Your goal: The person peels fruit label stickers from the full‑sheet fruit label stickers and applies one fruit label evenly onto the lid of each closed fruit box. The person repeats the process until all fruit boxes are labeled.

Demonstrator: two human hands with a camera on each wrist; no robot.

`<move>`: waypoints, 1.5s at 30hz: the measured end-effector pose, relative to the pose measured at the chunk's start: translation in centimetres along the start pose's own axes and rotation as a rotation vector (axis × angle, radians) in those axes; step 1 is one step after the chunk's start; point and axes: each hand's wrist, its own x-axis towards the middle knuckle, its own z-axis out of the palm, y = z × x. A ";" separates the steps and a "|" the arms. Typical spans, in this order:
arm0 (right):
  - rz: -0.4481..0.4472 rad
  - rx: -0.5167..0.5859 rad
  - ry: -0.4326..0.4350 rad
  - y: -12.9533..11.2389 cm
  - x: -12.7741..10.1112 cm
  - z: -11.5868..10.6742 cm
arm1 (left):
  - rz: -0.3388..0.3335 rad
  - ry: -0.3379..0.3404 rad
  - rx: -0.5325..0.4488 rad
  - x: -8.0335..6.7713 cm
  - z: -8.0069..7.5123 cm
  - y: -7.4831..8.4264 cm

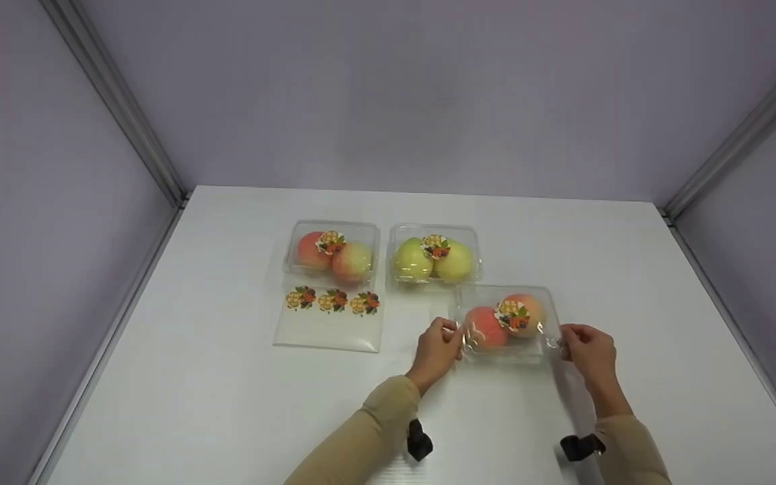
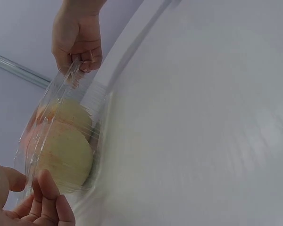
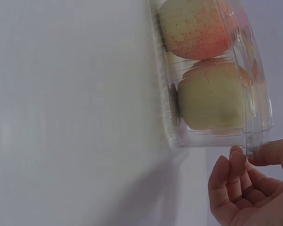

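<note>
A clear plastic clamshell box [image 1: 541, 347] with two red-and-yellow peaches inside is between my hands. A round fruit-print sticker [image 1: 512, 315] sits on its lid. My left hand [image 1: 438, 350] pinches the rim at the box's left end, thumb above and fingers below. At the right end, my right hand [image 1: 590, 350] pinches the rim the same way, and the right wrist view shows the thumb and fingertips meeting at the lip [image 3: 251, 149]. The peaches [image 2: 66, 146] show through the side wall. Whether the base touches the table cannot be told.
Behind on the left stands another box of peaches [image 1: 294, 259], stickered too. Beside it is a stickered box of yellow-green fruit [image 1: 435, 279]. A white sheet [image 1: 327, 333] bearing three fruit stickers [image 1: 332, 301] lies in front of them. Walls enclose the white table [image 1: 179, 377].
</note>
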 end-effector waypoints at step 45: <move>0.177 0.198 0.091 2.0 1.2 -3.4 | -0.139 -0.130 -0.033 2.3 3.8 2.1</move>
